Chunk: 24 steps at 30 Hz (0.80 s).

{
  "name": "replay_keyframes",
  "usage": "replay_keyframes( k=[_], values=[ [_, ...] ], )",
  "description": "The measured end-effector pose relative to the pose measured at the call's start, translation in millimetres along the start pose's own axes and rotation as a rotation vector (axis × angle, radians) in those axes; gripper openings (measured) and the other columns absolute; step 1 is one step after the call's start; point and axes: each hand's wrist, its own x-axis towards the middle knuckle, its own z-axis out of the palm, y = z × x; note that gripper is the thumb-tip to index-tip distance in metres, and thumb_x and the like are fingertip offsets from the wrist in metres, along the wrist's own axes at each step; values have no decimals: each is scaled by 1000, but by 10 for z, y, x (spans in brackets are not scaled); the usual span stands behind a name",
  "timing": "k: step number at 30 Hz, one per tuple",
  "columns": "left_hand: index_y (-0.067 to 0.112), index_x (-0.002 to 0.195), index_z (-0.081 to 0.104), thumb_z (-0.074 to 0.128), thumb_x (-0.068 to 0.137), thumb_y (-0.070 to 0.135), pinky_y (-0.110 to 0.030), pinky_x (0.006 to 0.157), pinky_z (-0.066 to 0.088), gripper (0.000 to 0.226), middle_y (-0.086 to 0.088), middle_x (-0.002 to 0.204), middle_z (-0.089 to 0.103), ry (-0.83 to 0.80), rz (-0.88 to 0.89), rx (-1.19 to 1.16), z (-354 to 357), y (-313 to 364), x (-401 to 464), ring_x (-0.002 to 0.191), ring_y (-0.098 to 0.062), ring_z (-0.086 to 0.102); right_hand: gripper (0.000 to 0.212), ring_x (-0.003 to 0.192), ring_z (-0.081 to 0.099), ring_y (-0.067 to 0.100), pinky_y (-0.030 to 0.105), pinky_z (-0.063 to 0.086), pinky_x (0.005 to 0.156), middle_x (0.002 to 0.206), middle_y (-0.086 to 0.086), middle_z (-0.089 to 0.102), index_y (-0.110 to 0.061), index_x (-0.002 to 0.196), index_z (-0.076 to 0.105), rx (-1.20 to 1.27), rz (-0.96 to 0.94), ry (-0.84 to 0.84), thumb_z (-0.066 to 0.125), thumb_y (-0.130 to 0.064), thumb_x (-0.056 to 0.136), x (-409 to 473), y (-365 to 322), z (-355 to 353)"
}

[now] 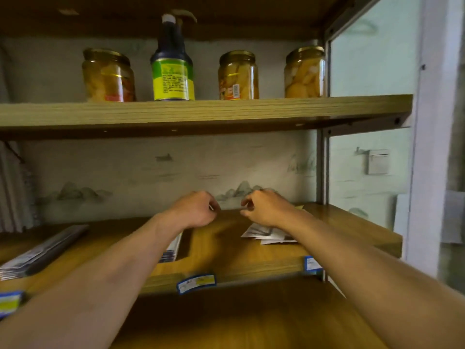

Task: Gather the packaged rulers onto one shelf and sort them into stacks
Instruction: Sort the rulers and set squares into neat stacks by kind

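Packaged rulers lie in three groups on the middle wooden shelf (226, 258). A long dark stack (42, 250) rests at the left. A second stack (172, 248) shows partly under my left forearm. A loose fanned pile of white packages (266, 234) sits under my right wrist. My left hand (196, 210) hovers over the back of the shelf with its fingers curled shut, and I see nothing in it. My right hand (264, 207) hangs beside it, a little apart, fingers bent with a gap to the thumb, empty.
The upper shelf (201, 112) carries three jars of yellow preserved fruit (237, 75) and a dark sauce bottle (172, 66). Blue price labels (196, 283) stick to the middle shelf's front edge. A metal post (323, 167) bounds the right side; grey packets (12, 192) stand far left.
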Motion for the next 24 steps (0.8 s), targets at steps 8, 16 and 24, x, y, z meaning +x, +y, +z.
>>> replay_keyframes(
  k=[8,16,24],
  values=[
    [15,115,68,49,94,49,-30,80,49,44,-6,117,68,-132,-66,17,533,742,190,102,-26,64,26,103,60,19,32,51,87,116,0,66,-24,112,67,10,143,37,62,-36,90,-274,872,-188],
    [16,103,66,56,91,53,-32,83,50,40,-4,108,67,-182,-177,-23,741,825,361,93,-21,62,45,99,61,21,36,51,82,103,3,67,-14,101,68,41,276,54,55,-55,89,-271,962,19],
    [12,119,58,78,80,25,-20,64,50,46,2,91,66,-203,-174,-664,512,629,223,78,-9,64,60,113,59,20,31,49,91,124,3,64,-19,127,59,219,331,55,73,-50,78,-304,872,30]
  ],
)
